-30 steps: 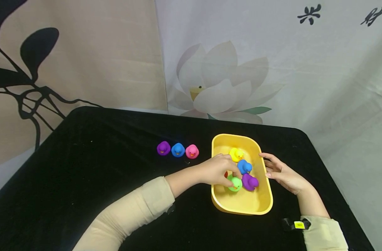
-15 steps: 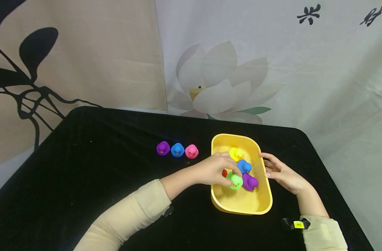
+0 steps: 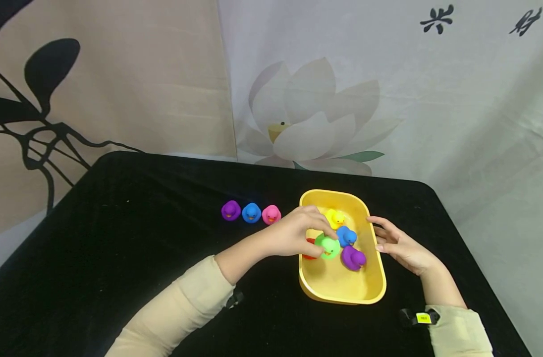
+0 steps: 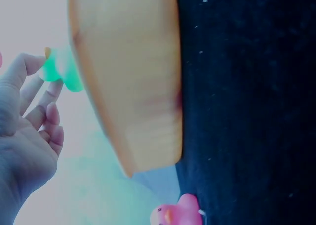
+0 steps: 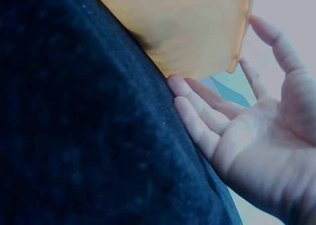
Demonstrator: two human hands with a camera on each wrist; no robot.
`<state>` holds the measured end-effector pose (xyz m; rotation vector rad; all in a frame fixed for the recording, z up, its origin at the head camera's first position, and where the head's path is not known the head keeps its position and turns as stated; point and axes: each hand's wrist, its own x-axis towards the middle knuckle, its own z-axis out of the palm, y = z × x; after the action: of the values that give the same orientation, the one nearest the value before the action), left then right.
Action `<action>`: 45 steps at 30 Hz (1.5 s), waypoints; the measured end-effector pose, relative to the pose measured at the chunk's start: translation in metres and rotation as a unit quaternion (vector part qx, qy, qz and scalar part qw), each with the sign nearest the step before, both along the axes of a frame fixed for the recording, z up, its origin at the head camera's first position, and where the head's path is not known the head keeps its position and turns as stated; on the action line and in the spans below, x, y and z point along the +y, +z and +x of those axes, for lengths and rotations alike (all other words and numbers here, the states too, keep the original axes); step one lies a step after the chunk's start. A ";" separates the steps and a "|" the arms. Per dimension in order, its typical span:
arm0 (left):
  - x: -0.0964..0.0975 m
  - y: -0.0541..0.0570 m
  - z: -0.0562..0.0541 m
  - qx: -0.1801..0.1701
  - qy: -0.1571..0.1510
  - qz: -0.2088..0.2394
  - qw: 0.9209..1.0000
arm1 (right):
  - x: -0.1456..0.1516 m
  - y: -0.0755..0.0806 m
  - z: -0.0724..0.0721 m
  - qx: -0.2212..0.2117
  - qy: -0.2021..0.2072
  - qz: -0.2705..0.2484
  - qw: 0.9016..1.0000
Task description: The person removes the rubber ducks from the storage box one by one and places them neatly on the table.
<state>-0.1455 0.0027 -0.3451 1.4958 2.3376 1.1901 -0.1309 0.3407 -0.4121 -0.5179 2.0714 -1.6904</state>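
Observation:
A yellow tub (image 3: 369, 287) stands on the black table and holds several small rubber ducks: yellow (image 3: 335, 218), blue (image 3: 346, 236), purple (image 3: 353, 258) and a red one (image 3: 310, 243) partly hidden. My left hand (image 3: 298, 234) pinches a green duck (image 3: 328, 246) just above the tub's left side; the left wrist view shows the green duck (image 4: 61, 69) at my fingertips beyond the tub wall (image 4: 133, 76). My right hand (image 3: 398, 245) rests open against the tub's right outer wall (image 5: 197, 22), fingers straight.
Three ducks stand in a row on the black table left of the tub: purple (image 3: 230, 210), blue (image 3: 251, 212), pink (image 3: 271, 214). A printed cloth backdrop hangs behind the table. The table's right edge runs close to my right forearm.
My left hand has lifted the green duck and drawn it up and to the left, uncovering more of the red duck. The right hand has stayed at the tub's wall.

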 end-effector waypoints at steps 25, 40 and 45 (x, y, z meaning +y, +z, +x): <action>-0.047 0.019 0.001 0.026 0.047 0.062 0.997 | -0.001 0.001 0.002 -0.007 -0.010 0.003 1.000; -0.089 0.027 0.001 0.019 0.090 0.096 0.991 | -0.002 0.002 0.002 -0.003 -0.011 0.009 1.000; -0.106 0.024 -0.001 0.016 0.109 0.112 0.988 | -0.002 0.001 0.002 -0.002 -0.011 0.009 1.000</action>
<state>-0.1467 -0.1036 -0.3210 1.3555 2.5116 1.5384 -0.1293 0.3391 -0.4108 -0.4879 2.0956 -1.6819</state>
